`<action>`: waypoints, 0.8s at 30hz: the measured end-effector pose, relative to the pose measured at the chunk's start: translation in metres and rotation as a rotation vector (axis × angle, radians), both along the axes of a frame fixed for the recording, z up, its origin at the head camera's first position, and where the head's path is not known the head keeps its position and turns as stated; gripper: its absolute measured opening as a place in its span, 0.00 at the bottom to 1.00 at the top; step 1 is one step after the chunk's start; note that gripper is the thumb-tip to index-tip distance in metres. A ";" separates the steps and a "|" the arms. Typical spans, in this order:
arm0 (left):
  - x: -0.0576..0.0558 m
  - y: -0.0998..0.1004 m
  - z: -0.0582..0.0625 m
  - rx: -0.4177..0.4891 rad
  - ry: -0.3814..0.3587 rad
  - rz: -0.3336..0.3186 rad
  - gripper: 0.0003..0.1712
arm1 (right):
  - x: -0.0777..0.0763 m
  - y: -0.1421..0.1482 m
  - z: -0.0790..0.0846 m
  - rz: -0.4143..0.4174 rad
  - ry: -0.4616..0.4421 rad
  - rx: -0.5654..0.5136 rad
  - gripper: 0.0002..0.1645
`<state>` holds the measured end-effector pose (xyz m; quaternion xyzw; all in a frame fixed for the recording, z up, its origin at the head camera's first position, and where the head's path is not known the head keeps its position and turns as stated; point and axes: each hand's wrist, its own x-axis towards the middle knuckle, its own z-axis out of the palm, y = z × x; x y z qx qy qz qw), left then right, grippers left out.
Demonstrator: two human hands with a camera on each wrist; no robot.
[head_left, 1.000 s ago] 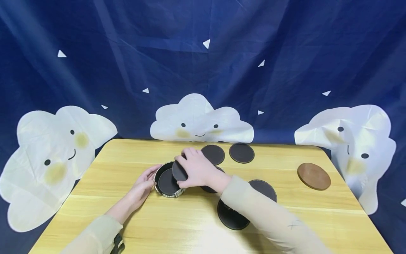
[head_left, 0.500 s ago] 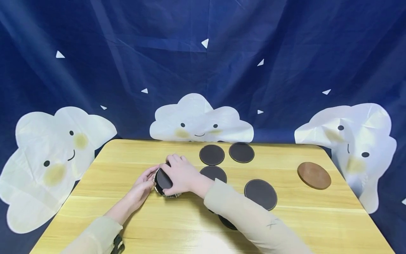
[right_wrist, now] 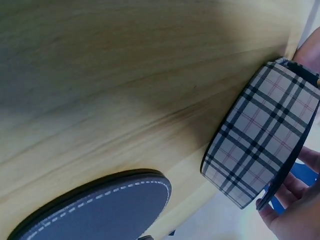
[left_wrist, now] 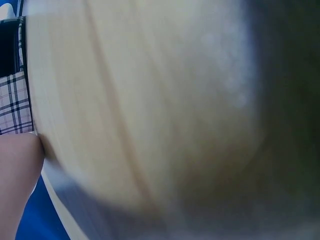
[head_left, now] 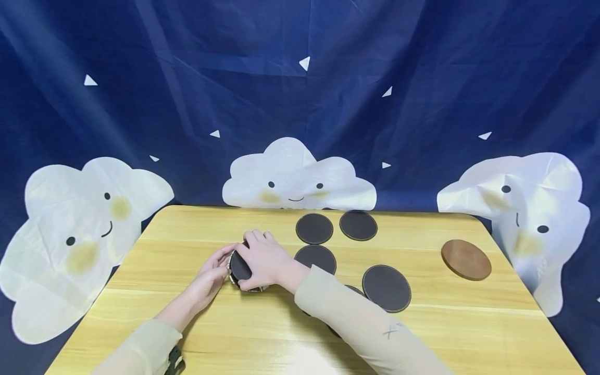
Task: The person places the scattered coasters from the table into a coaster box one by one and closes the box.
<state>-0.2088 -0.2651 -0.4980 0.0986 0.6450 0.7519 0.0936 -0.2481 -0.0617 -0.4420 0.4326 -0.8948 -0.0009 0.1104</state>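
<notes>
In the head view my left hand holds the side of a round coaster holder, steadying it on the table. Its outer wall is plaid, as the left wrist view shows on the holder and the right wrist view on its curved side. My right hand grips a black round coaster over the holder's opening, thumb at the near edge and fingers at the far edge. That hand and the coaster hide most of the holder's inside.
Black stitched coasters lie right of the holder: one at the back, another beside it, a closer one and one farther right. My right sleeve partly covers more. A brown disc lies on the right of the wooden table.
My right hand has moved left with the black coaster, from the holder's right rim to over its opening, and hardly moved in the last half second. My left hand has stayed in place.
</notes>
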 end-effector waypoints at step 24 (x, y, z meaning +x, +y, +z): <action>-0.002 -0.001 -0.001 -0.031 -0.043 0.012 0.48 | 0.003 -0.002 -0.015 -0.007 0.064 0.057 0.57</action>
